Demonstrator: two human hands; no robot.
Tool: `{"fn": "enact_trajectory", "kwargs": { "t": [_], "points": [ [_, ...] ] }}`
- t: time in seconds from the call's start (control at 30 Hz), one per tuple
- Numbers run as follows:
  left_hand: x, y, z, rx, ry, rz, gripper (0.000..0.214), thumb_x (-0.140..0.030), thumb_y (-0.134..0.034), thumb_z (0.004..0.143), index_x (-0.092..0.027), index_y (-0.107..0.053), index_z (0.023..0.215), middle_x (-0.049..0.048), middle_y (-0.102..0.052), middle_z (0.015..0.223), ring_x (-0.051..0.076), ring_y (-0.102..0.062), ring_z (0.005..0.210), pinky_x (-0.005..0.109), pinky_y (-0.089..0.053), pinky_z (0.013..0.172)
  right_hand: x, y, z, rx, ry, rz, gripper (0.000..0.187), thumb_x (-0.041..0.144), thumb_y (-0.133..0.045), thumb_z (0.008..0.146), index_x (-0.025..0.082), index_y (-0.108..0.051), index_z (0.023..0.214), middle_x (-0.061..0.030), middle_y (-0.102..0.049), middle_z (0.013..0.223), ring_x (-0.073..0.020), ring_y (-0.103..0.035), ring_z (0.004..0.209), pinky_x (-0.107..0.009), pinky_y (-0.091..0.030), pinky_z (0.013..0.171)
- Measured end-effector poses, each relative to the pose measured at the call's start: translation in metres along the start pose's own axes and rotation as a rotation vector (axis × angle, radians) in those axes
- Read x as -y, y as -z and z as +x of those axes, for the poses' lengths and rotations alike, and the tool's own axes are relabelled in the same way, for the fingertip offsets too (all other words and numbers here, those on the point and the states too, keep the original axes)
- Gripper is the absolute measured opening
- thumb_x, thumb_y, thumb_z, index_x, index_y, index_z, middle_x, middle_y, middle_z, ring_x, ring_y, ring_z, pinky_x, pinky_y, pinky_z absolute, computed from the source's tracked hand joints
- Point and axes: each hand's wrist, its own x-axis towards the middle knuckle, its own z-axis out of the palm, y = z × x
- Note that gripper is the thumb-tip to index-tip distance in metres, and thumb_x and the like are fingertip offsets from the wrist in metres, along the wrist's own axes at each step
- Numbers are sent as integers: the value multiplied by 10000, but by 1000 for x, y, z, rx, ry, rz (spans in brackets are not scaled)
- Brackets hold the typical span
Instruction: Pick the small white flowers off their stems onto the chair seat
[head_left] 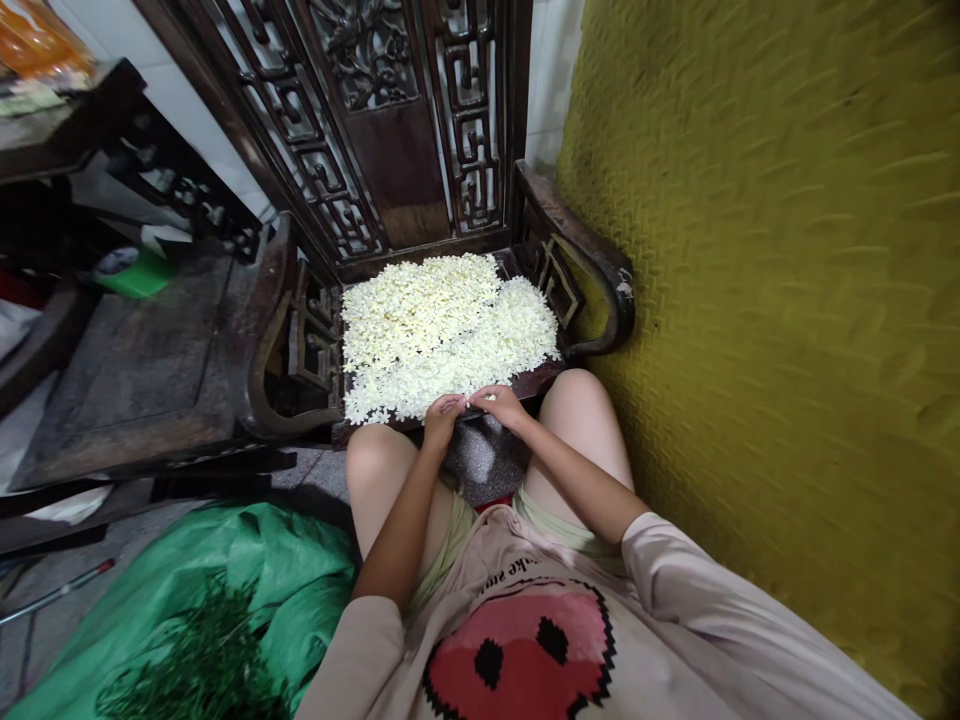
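White and cream flowers (450,330) lie in a thick layer over the seat of a dark carved wooden chair (409,180). The layer is creamier toward the back and whiter at the front and right. At the seat's front edge, my left hand (444,412) is closed in a pinch; what its fingertips hold is too small to make out. My right hand (501,404) meets it fingertip to fingertip, also pinching. A small white bit, apparently a flower, shows at the right fingers. Both hands are just in front of the nearest flowers, between my knees.
Curved armrests (619,290) flank the seat. A yellow textured sheet (765,300) rises close on the right. Leftward stands another dark wooden chair (142,380) bearing a green tape roll (135,272). A green sack (300,560) with leafy stems (202,655) lies at lower left.
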Motion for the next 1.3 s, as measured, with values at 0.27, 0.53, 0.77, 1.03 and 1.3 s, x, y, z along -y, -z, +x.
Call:
{"fn": "enact_trajectory", "kwargs": {
  "t": [0.27,0.53,0.77,1.03,1.3],
  "points": [
    [1,1,1,-10,36,14,293,-381,-676,571,-162,-620,757,7,-627,654,130,-580,639,300,-449,726,1,0,0,-3,-4,-16,193,322,-608,636,148,-679,683,-49,-680,738,-182,-607,761,-295,-421,778],
    [1,-1,0,-7,-18,61,249,-382,-633,617,-171,-597,744,6,-622,675,130,-578,645,288,-443,717,-2,-1,1,-9,-13,-15,201,335,-608,636,151,-675,681,-47,-678,733,-177,-607,741,-290,-426,760],
    [2,-1,-2,-6,-157,239,199,-369,-566,703,-180,-582,764,25,-623,743,151,-578,702,288,-438,703,-5,-2,3,-12,8,-43,213,354,-609,642,155,-676,676,-52,-679,736,-185,-613,752,-292,-434,756],
    [-5,0,-7,-63,-469,626,91,-255,-498,763,-199,-558,724,52,-535,812,191,-494,844,328,-375,808,-7,-3,4,14,7,-45,215,363,-618,634,163,-686,675,-54,-683,734,-198,-617,757,-307,-437,762],
    [3,0,-4,-51,-438,596,99,-248,-474,766,-200,-512,688,43,-506,784,189,-474,827,329,-368,799,-3,-6,0,88,-99,50,329,477,-625,607,166,-695,687,-33,-675,709,-163,-582,688,-269,-426,674]
  ]
}}
